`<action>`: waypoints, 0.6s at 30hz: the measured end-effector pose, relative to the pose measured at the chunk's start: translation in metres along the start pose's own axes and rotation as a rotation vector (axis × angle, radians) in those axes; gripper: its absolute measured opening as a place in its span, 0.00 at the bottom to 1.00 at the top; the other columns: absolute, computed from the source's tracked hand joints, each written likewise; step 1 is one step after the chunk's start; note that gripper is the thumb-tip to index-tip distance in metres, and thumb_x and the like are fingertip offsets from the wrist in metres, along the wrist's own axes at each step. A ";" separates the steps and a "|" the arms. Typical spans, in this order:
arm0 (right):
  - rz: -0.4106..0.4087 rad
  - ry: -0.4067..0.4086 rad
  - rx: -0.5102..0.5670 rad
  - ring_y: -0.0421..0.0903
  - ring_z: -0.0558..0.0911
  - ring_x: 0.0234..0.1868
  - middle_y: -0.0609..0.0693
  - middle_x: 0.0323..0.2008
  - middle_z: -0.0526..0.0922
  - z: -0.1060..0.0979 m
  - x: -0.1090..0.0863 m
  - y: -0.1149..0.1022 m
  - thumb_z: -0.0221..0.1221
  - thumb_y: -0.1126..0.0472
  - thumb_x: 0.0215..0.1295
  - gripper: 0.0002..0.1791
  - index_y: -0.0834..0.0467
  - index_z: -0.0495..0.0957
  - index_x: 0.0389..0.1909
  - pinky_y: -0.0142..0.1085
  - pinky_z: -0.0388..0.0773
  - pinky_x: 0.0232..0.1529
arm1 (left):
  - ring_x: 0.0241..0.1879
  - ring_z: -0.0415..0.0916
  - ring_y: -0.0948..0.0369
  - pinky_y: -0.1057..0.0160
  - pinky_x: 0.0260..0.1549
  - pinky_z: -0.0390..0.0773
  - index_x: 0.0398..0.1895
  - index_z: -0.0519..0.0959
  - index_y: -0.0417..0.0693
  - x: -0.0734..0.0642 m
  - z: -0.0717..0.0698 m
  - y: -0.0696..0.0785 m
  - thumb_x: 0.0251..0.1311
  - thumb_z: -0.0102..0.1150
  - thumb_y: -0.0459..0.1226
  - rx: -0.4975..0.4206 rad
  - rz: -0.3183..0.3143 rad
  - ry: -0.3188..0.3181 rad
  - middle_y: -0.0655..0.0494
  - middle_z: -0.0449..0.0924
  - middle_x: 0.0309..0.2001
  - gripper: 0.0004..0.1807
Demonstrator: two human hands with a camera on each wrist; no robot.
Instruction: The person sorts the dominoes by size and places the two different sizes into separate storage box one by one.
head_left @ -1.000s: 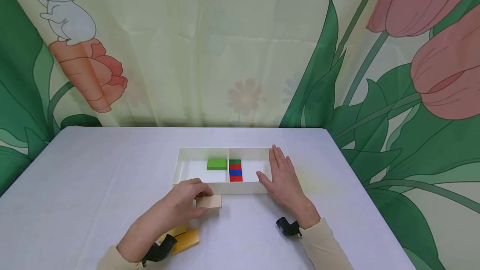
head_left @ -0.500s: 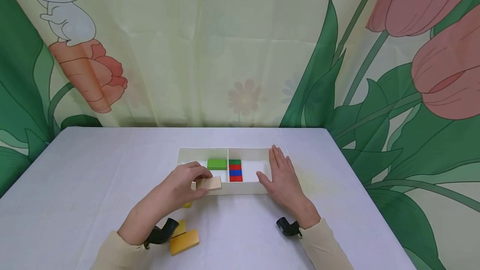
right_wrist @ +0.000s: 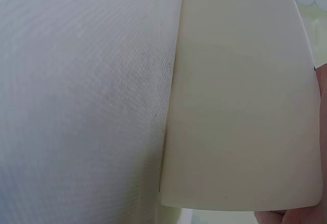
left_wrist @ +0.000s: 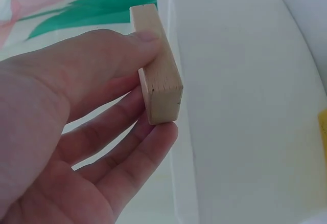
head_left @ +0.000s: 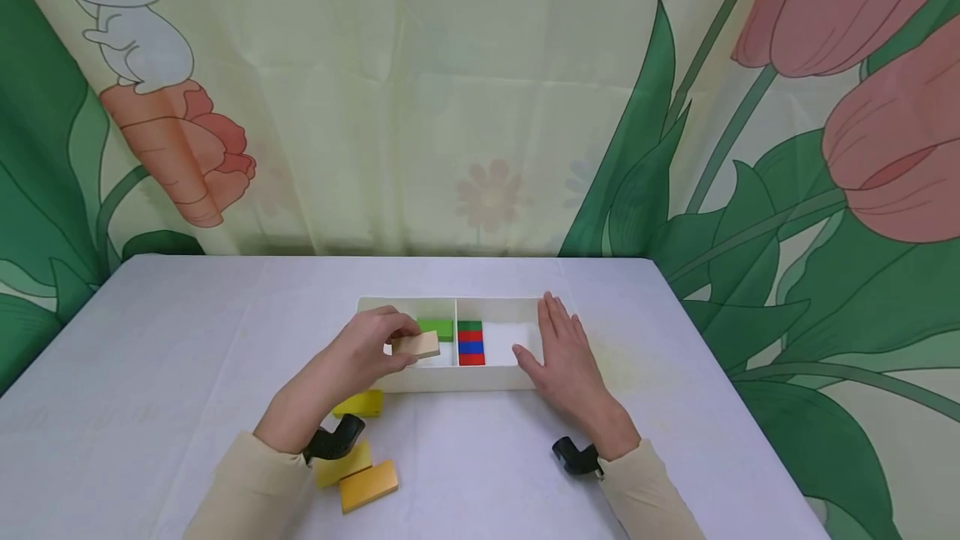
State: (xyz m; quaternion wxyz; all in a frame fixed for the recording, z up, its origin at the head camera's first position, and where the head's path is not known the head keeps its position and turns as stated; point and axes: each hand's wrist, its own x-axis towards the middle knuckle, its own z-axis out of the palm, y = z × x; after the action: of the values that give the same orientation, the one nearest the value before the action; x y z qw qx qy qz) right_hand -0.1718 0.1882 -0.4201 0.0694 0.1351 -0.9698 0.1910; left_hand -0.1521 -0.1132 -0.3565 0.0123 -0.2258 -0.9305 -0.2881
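My left hand (head_left: 367,348) pinches a pale wooden block (head_left: 417,345) between thumb and fingers, over the left compartment of a white divided box (head_left: 465,380). In the left wrist view the wooden block (left_wrist: 162,65) is raised, one end towards the camera, beside the box wall (left_wrist: 235,106). A light green block (head_left: 438,329) lies in the left compartment, partly hidden by the held block. Red, blue and dark green blocks (head_left: 471,347) form a row along the divider in the right compartment. My right hand (head_left: 573,382) rests at the box's right end, fingers straight.
On the white-covered table (head_left: 465,465) in front of the box lie a bright yellow block (head_left: 363,403), a paler yellow block (head_left: 345,467) and an orange-yellow block (head_left: 369,486). They are near my left forearm. A printed curtain (head_left: 420,107) hangs behind the table.
My left hand has lifted the wooden block from in front of the box, up and forward over the left compartment. The bright yellow block has come into view. My right hand stays put.
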 end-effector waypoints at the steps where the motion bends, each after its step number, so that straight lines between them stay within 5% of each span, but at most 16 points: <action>1: 0.001 0.000 0.003 0.58 0.47 0.80 0.59 0.79 0.46 0.001 0.000 0.000 0.53 0.41 0.70 0.48 0.65 0.45 0.77 0.58 0.43 0.78 | 0.36 0.75 0.60 0.61 0.39 0.85 0.42 0.84 0.41 0.002 0.001 -0.002 0.51 0.73 0.31 -0.002 -0.004 -0.003 0.53 0.81 0.37 0.14; 18: -0.005 0.007 0.008 0.58 0.47 0.80 0.59 0.79 0.46 0.002 0.001 0.001 0.53 0.41 0.69 0.48 0.66 0.45 0.77 0.58 0.44 0.78 | 0.34 0.73 0.59 0.64 0.37 0.80 0.39 0.85 0.41 0.037 0.024 -0.016 0.52 0.73 0.30 0.046 -0.071 -0.106 0.53 0.82 0.34 0.10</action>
State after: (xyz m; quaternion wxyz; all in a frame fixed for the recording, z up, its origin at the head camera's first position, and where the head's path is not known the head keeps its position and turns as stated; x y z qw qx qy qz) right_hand -0.1734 0.1880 -0.4220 0.0729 0.1373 -0.9684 0.1952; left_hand -0.1894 -0.0963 -0.3794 -0.0419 -0.2071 -0.9437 -0.2543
